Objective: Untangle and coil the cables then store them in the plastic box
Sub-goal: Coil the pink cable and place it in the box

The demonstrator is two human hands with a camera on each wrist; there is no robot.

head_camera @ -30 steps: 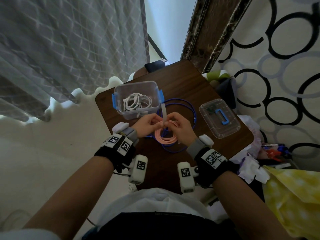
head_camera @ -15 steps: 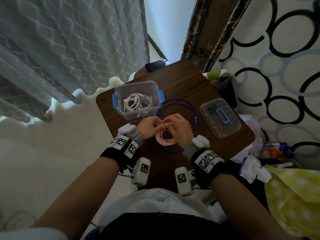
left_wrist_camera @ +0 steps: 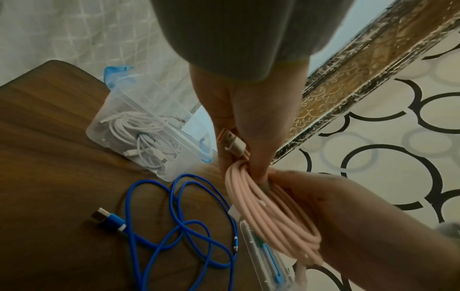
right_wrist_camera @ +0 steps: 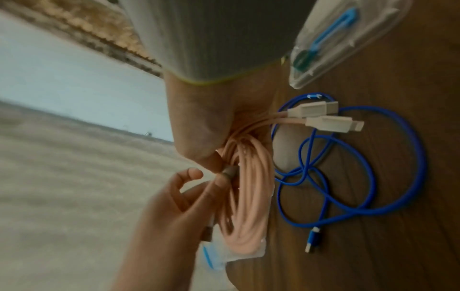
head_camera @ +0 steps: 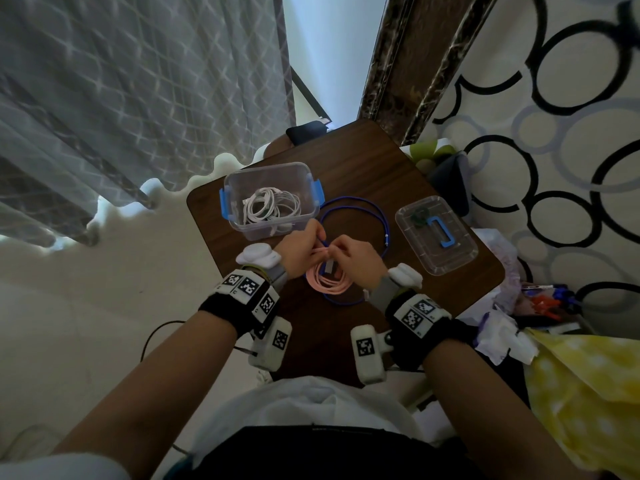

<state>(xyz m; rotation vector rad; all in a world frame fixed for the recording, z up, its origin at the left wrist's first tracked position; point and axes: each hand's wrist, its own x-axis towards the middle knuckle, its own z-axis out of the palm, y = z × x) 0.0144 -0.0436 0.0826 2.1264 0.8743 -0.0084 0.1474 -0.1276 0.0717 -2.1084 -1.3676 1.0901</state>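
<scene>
A coiled pink cable (head_camera: 329, 280) hangs over the table between both hands. My left hand (head_camera: 320, 239) pinches the top of the pink coil (left_wrist_camera: 268, 212) just below its USB plug (left_wrist_camera: 231, 141). My right hand (head_camera: 334, 249) holds the same bundle, with two pale connectors (right_wrist_camera: 323, 116) sticking out past its palm. Under the hands a loose blue cable (head_camera: 375, 216) lies in loops on the wood. The clear plastic box (head_camera: 270, 168) with blue latches stands behind my left hand and holds coiled white cables (head_camera: 270, 209).
The box's clear lid (head_camera: 436, 233) with a blue handle lies to the right on the small brown table (head_camera: 398, 174). A curtain hangs at the left. Yellow cloth and clutter (head_camera: 554, 306) crowd the right edge.
The pale cable end that stood up above the hands a second ago is now folded down onto the pink coil. Both hands stay over the same spot, fingers reworking the bundle.
</scene>
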